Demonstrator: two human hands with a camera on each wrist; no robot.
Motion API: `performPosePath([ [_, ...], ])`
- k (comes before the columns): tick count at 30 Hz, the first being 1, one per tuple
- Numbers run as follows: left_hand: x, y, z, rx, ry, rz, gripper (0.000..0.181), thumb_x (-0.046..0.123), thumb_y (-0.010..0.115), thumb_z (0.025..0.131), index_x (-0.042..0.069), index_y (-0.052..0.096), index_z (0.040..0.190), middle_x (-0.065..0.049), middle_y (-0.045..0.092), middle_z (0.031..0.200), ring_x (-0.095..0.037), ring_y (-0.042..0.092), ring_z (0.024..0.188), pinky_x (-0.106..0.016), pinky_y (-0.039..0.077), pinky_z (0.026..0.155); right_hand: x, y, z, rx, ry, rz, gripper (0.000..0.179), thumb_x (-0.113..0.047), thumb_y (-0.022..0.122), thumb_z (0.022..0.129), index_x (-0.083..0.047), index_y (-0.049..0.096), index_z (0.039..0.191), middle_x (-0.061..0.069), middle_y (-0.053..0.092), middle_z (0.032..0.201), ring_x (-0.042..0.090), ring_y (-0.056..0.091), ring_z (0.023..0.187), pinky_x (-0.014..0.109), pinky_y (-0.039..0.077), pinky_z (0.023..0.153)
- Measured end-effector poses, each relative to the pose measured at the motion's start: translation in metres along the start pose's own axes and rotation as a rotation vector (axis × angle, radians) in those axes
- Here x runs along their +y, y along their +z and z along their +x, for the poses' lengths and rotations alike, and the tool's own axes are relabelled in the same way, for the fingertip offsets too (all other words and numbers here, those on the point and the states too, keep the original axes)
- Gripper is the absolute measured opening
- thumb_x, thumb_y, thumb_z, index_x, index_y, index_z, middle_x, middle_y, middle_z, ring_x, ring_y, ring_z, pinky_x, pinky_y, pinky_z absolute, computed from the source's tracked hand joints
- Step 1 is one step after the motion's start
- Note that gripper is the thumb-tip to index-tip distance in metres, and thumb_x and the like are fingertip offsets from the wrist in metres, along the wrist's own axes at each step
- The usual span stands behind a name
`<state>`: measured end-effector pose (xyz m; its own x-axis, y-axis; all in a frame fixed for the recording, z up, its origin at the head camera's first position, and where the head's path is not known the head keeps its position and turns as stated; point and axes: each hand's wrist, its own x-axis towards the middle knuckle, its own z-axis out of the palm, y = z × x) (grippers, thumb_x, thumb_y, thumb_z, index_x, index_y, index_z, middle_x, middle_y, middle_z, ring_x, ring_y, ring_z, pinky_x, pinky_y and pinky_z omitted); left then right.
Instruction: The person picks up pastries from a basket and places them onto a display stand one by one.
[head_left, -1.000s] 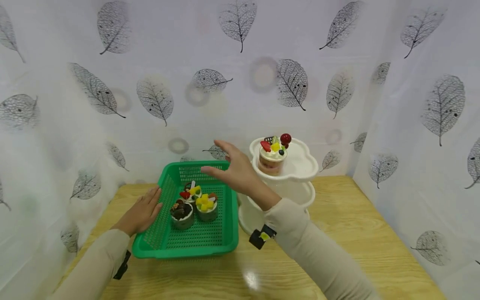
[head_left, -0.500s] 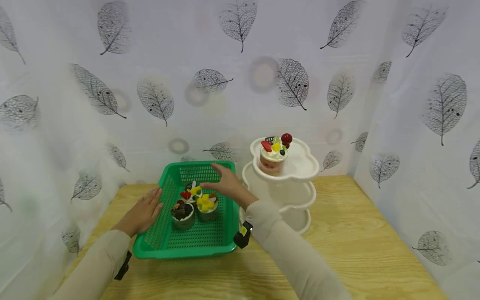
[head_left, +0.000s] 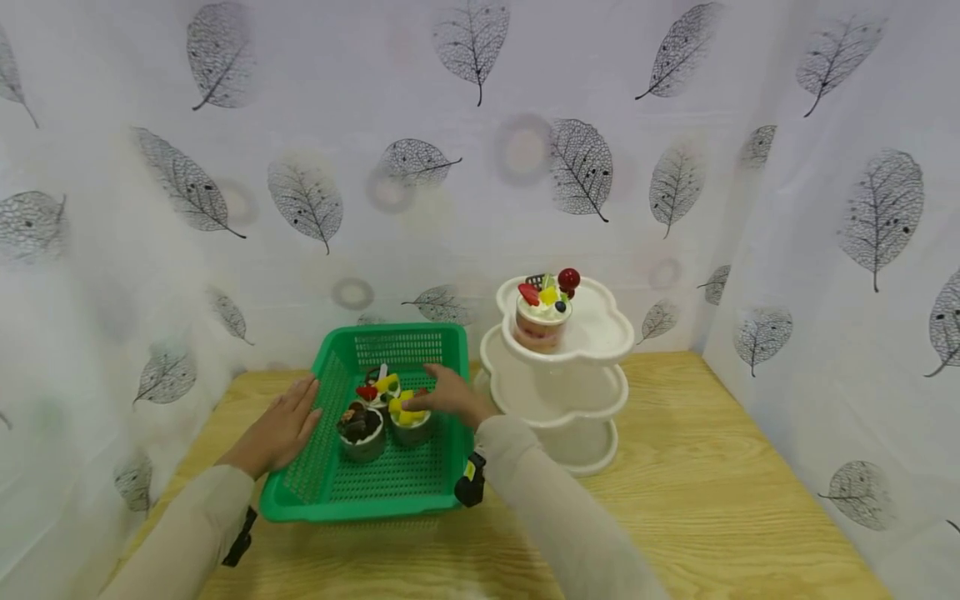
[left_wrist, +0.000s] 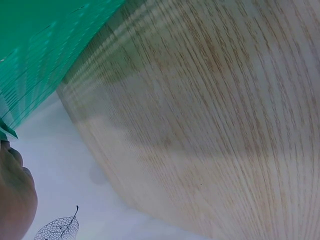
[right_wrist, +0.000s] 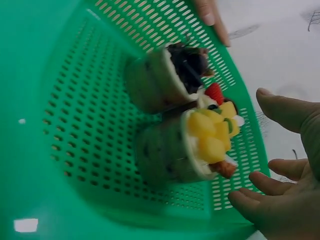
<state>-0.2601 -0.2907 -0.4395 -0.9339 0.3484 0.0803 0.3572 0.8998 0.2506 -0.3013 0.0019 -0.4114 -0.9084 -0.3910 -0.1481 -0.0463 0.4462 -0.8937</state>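
Resting straight-fingered against the basket, the left hand is holding nothing. Inside, the brown cup is standing close beside the yellow cup, where the right hand is hovering, fingers spread, gripping nothing; a broad grasp would be risking knocking the neighbour or loosening toppings. Behind, the rear cup is mostly hiding.

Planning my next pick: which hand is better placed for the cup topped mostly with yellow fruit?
Right, probably. The right hand hangs by the yellow-topped cup, thumb and fingers apart; the left hand is at the left edge of the basket, with the dark-topped cup between.
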Motion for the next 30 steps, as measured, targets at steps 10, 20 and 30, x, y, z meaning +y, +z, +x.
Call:
performPosePath([
  [10, 0.002, -0.002, -0.001, -0.002, -0.001, -0.004, 0.058, 0.025, 0.036, 0.105, -0.01, 0.019, 0.148, -0.03, 0.016, 0.154, -0.049, 0.014, 0.14, -0.063, 0.014, 0.112, 0.011, 0.023, 0.005, 0.06, 0.049, -0.033, 0.092, -0.021, 0.08, 0.08, -0.003, 0.025, 0.151, 0.018, 0.049, 0.139, 0.035, 0.046, 0.127, 0.049, 0.042, 0.103],
  [20, 0.005, -0.004, -0.003, -0.004, -0.005, -0.01, 0.058, 0.024, 0.037, 0.105, -0.011, 0.02, 0.148, -0.03, 0.015, 0.154, -0.049, 0.014, 0.141, -0.063, 0.013, 0.112, 0.012, 0.031, 0.005, 0.056, 0.114, -0.054, 0.094, -0.014, 0.082, 0.077, 0.001, 0.024, 0.15, 0.013, 0.053, 0.135, 0.034, 0.049, 0.124, 0.048, 0.044, 0.101],
  [30, 0.005, -0.005, -0.003, -0.01, -0.014, -0.008, 0.058, 0.025, 0.037, 0.105, -0.01, 0.019, 0.149, -0.03, 0.015, 0.154, -0.049, 0.014, 0.141, -0.064, 0.013, 0.112, 0.004, 0.02, 0.009, -0.007, 0.11, -0.135, 0.087, -0.01, 0.08, 0.077, 0.003, 0.028, 0.147, 0.016, 0.054, 0.134, 0.034, 0.051, 0.122, 0.044, 0.044, 0.102],
])
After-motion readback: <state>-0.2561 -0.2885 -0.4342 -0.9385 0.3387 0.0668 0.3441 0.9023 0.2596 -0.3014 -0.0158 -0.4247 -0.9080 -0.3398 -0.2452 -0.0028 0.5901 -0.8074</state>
